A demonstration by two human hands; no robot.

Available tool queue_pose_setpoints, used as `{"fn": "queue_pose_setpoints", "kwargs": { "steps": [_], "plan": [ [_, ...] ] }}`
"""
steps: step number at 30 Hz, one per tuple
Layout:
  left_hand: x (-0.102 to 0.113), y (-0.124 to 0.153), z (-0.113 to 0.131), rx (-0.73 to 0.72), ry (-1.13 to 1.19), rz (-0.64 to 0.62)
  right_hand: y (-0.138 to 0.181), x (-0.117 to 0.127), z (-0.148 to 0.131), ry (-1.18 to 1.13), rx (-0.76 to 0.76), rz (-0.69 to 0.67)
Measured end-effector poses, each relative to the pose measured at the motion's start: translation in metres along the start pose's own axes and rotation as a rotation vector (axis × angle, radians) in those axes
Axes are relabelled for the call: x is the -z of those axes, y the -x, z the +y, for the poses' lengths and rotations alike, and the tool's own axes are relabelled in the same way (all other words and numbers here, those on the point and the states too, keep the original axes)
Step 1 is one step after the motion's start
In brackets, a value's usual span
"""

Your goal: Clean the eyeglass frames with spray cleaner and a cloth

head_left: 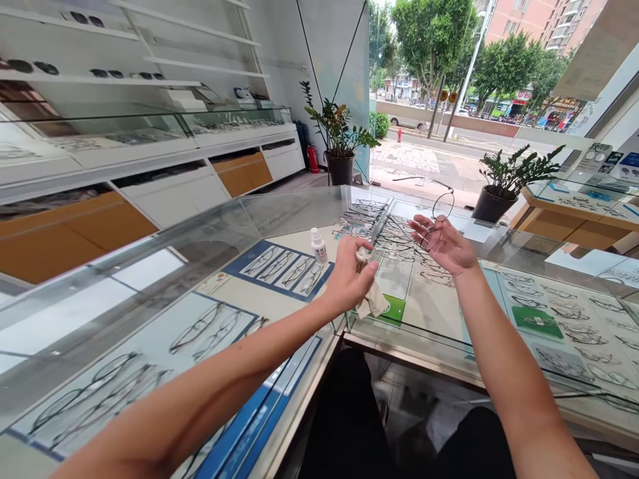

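- The left hand (pixel 347 279) was closed, its fingers (pixel 363 247) clamped on a crumpled pale cloth (pixel 372 299) that hung down from the grip over the near edge of the glass desk (pixel 279 213).
- The right hand (pixel 442 243) was turned palm up, fingers (pixel 419 229) loosely curled around a thin wire-framed pair of glasses (pixel 442 203); one round lens rim stood up above the hand and a temple arm reached out to the left.
- Both hands hovered above the desk where its two glass sections met at a corner, the glasses raised a little off the glass top.
- A small white spray bottle (pixel 318 246) stood upright on the desk, just beside the left hand on its far side.
- Rows of eyeglass frames (pixel 364 216) lay under the glass, with further frames on blue display cards (pixel 284 266) toward the left side of the desk.
- A potted plant (pixel 499 183) sat near the far right edge of the desk, and another potted plant (pixel 339 146) stood on the floor beyond the far edge.
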State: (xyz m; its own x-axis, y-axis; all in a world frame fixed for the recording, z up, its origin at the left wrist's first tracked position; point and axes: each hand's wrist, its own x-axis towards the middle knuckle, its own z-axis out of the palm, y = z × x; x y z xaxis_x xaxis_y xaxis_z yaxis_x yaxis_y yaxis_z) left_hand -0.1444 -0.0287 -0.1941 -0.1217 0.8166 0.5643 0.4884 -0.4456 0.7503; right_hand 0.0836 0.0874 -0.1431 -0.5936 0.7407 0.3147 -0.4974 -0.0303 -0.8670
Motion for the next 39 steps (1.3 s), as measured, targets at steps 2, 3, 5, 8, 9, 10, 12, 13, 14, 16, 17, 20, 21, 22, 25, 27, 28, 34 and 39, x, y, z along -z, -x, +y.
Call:
{"fn": "queue_pose_setpoints", "kwargs": {
  "steps": [2, 3, 5, 8, 9, 10, 12, 13, 14, 16, 17, 20, 21, 22, 25, 27, 28, 34, 39],
  "plan": [
    [-0.004, 0.005, -0.002, -0.084, -0.161, -0.22, -0.001, 0.003, 0.001, 0.009, -0.008, 0.017],
    [-0.007, 0.007, -0.004, -0.105, -0.226, -0.341, -0.002, 0.004, 0.002, 0.013, -0.014, 0.025],
    [-0.011, 0.008, -0.009, -0.145, -0.331, -0.431, -0.003, 0.006, 0.004, 0.024, -0.025, 0.037],
    [-0.006, -0.002, -0.018, -0.174, -0.419, -0.086, -0.005, 0.008, 0.007, 0.033, -0.035, 0.039],
    [0.0, -0.007, -0.022, -0.175, -0.433, 0.084, -0.006, 0.008, 0.008, 0.033, -0.036, 0.038],
    [0.006, -0.012, -0.027, -0.18, -0.444, 0.223, -0.006, 0.008, 0.009, 0.035, -0.039, 0.037],
    [0.02, -0.022, -0.039, -0.207, -0.473, 0.366, -0.008, 0.008, 0.01, 0.04, -0.047, 0.034],
    [0.026, -0.026, -0.045, -0.193, -0.485, 0.405, -0.008, 0.008, 0.011, 0.041, -0.05, 0.034],
    [0.03, -0.029, -0.051, -0.151, -0.486, 0.452, -0.009, 0.008, 0.012, 0.04, -0.053, 0.033],
    [0.035, -0.032, -0.061, -0.022, -0.466, 0.519, -0.01, 0.007, 0.013, 0.031, -0.054, 0.033],
    [0.036, -0.033, -0.065, 0.052, -0.441, 0.53, -0.01, 0.006, 0.013, 0.024, -0.049, 0.034],
    [0.035, -0.034, -0.071, 0.301, -0.332, 0.437, -0.01, 0.005, 0.014, -0.009, -0.02, 0.062],
    [0.034, -0.034, -0.072, 0.379, -0.292, 0.39, -0.01, 0.004, 0.014, -0.024, -0.006, 0.081],
    [0.033, -0.034, -0.073, 0.436, -0.252, 0.351, -0.01, 0.003, 0.014, -0.038, 0.008, 0.102],
    [0.028, -0.035, -0.071, 0.421, -0.091, 0.28, -0.009, -0.003, 0.015, -0.027, 0.036, 0.146],
    [0.022, -0.034, -0.068, 0.333, 0.045, 0.231, -0.007, -0.009, 0.018, 0.023, 0.032, 0.145],
    [0.019, -0.034, -0.065, 0.292, 0.096, 0.202, -0.007, -0.012, 0.021, 0.048, 0.024, 0.14],
    [0.006, -0.026, -0.046, 0.182, 0.215, 0.119, -0.006, -0.026, 0.038, 0.133, -0.044, 0.138],
    [0.003, -0.025, -0.038, 0.346, 0.415, -0.012, -0.007, -0.029, 0.044, 0.203, -0.061, 0.214]
  ]
}}
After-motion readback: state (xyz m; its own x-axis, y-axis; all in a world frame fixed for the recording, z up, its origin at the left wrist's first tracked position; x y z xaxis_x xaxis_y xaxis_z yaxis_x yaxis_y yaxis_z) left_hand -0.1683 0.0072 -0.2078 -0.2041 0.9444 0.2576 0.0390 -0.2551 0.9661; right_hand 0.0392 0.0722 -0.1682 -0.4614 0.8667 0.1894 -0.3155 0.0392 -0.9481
